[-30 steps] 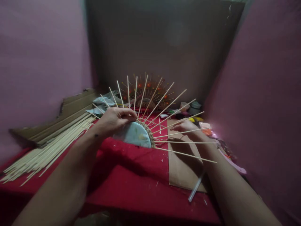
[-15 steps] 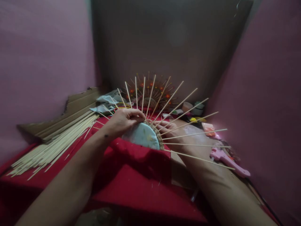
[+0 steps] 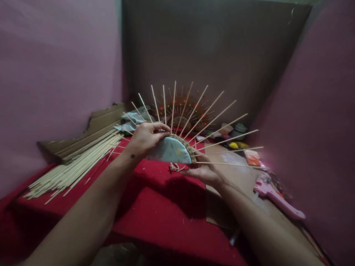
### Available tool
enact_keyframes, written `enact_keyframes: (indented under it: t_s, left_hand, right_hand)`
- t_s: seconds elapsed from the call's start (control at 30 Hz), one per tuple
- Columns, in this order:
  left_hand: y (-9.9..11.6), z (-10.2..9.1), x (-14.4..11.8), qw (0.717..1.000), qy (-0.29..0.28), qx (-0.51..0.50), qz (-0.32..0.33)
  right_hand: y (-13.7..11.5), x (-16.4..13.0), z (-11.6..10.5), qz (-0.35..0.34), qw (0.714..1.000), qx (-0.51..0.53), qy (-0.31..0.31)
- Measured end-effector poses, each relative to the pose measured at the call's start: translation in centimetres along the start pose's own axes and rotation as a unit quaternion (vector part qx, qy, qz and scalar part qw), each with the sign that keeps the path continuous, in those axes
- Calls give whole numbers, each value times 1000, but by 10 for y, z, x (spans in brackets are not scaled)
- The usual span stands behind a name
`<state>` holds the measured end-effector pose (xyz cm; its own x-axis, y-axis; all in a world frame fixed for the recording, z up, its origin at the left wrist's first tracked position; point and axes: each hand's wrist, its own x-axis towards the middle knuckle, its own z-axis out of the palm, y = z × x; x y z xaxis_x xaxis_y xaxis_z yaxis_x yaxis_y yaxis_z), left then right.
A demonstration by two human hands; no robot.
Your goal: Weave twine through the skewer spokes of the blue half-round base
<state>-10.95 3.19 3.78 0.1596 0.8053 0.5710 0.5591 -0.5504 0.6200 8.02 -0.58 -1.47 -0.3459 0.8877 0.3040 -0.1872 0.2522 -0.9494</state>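
Left hand point(image 3: 145, 138) gripping fabric disc point(image 3: 169, 151) ringed with skewers point(image 3: 210, 122), right hand point(image 3: 203, 173) beneath, red cloth point(image 3: 161, 207)

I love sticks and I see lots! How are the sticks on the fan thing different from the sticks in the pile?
The fan sticks spread out like sun rays from a pale blue half-circle; the pile sticks lie side by side. The fan sticks are lifted up, held by the left hand and right hand; the pile sticks rest untouched on the red cloth. Both are thin, pale and straight.
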Motion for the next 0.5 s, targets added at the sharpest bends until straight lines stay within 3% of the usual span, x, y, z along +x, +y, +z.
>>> enact_keyframes:
  t_s: [0.23, 0.4, 0.5]
  left_hand:
    - [-4, 4, -1, 999, -15, -27, 30]
    - [-3, -1, -4, 987, 146, 11, 60]
    - [2, -1, -6, 984, 165, 10, 64]
  right_hand:
    - [14, 4, -7, 11, 990, 126, 59]
    - [22, 7, -19, 60, 970, 184, 147]
    - [25, 6, -19, 63, 973, 175, 136]
